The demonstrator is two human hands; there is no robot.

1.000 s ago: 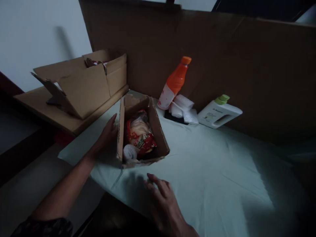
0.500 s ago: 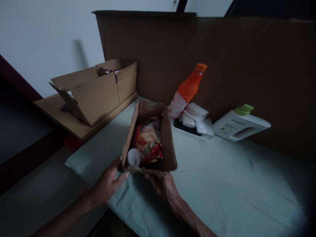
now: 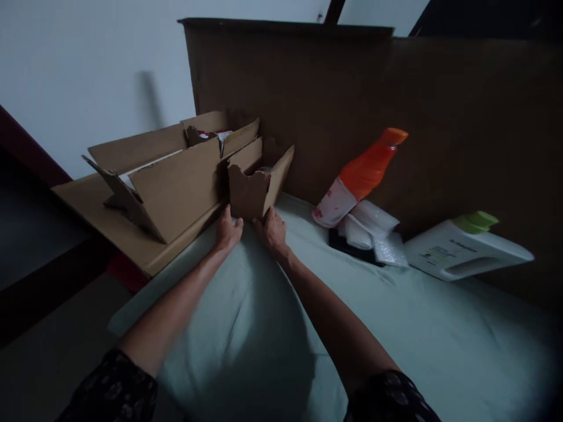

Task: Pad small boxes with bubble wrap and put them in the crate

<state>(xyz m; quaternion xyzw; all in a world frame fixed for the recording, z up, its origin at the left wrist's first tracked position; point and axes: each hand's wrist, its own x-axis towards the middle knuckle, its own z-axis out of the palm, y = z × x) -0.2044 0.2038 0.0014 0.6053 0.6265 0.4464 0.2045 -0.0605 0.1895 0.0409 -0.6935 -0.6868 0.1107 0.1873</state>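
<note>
A small open-topped cardboard box (image 3: 248,193) stands at the far left of the table, beside longer cardboard boxes. My left hand (image 3: 227,230) grips its lower left corner, thumb toward the near wall. At the lower right corner, my right hand (image 3: 271,230) has its fingers bent against the cardboard. The near wall has a wavy torn top edge and hides most of what lies inside; only a bit of the contents shows.
Left of it, a long cardboard box (image 3: 176,190) rests on flat cardboard (image 3: 88,208). To the right are an orange-topped bottle (image 3: 363,176), bubble-wrap pieces (image 3: 373,225) on a black flat item, and a white jug (image 3: 444,249). A tall cardboard panel (image 3: 299,82) stands behind.
Both hands have carried the box forward and left, from mid-table to the back beside the long box. The red packet and white roll inside are now mostly hidden. The view has shifted slightly.
</note>
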